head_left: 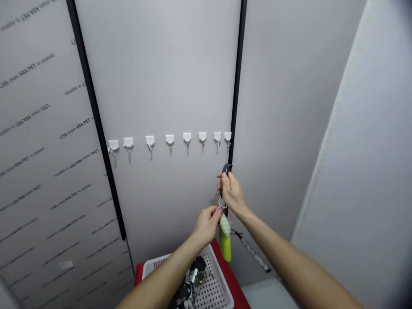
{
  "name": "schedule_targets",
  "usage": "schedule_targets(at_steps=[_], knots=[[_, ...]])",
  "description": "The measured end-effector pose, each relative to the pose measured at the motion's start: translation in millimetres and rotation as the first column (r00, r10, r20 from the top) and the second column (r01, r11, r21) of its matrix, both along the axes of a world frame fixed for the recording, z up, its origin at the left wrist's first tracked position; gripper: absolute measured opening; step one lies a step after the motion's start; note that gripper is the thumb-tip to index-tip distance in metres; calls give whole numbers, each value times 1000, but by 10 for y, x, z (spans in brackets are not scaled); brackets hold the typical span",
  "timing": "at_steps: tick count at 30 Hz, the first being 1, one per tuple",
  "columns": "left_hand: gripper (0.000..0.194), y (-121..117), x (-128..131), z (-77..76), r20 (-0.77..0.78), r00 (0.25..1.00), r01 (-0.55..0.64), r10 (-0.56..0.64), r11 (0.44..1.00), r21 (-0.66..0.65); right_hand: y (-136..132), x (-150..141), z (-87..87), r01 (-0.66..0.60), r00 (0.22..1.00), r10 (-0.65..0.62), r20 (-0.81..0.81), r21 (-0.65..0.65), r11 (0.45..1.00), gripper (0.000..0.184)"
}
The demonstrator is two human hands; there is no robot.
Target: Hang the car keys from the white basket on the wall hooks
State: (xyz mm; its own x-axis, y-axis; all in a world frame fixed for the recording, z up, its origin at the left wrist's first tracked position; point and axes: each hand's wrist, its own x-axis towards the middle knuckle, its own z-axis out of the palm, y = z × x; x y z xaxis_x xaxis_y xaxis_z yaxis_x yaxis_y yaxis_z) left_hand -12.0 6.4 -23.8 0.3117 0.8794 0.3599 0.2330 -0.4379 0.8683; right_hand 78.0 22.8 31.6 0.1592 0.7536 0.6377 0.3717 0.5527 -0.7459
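Note:
My right hand (232, 191) grips a dark, curved piece (227, 168), perhaps a strap or key fob, just below the rightmost wall hook. Under it dangles a thin, pale ring (220, 202). My left hand (207, 224) is closed, thumb and fingertips pinching the keychain near this ring. From there hang a pale green ribbed charm (225, 225) and a flat, bright yellow-green tag (225, 248). A row of several white adhesive hooks (170, 140) runs along the wall above both hands.
Below my left arm stands a white perforated basket (222, 281) with keys and dark items (189, 287) inside, on a red surface (236, 292). Black strips (236, 81) divide the wall panels. A patterned strap (254, 251) hangs low, partly behind my right forearm.

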Motion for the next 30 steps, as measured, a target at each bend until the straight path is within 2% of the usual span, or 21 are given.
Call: schedule_targets(at_steps=[2,5,7,10,14,19,22,25,27,30], knots=[[31,73,103,219,-11,999,-36,37,998,45,108,112,230,125,987,-131,98,63,990,30],[28,199,234,491,-36,997,-71,74,994,86,263,253,496,320,916,-338,216,113,941,32],[27,267,307,607,-49,994,-97,103,989,107,347,322,613,419,850,-431,304,107,902,32],[26,316,395,673,-85,987,-126,136,985,119,427,378,703,520,738,-492,463,75,851,33],[25,319,459,624,-155,975,-141,159,983,122,456,394,693,566,646,-436,627,-9,824,34],[26,322,461,532,-217,964,-130,154,984,123,462,420,607,586,610,-404,681,-45,809,35],[26,323,423,484,-273,951,-111,144,985,132,484,429,554,580,612,-397,684,-46,813,35],[29,323,316,388,-302,947,-76,107,991,113,499,420,463,527,635,-350,689,-54,848,33],[31,323,186,270,-281,958,-49,61,998,48,495,416,368,487,659,-317,682,-65,871,32],[30,295,-114,1,-228,973,-47,25,994,-94,454,421,180,441,720,-322,614,-47,896,29]])
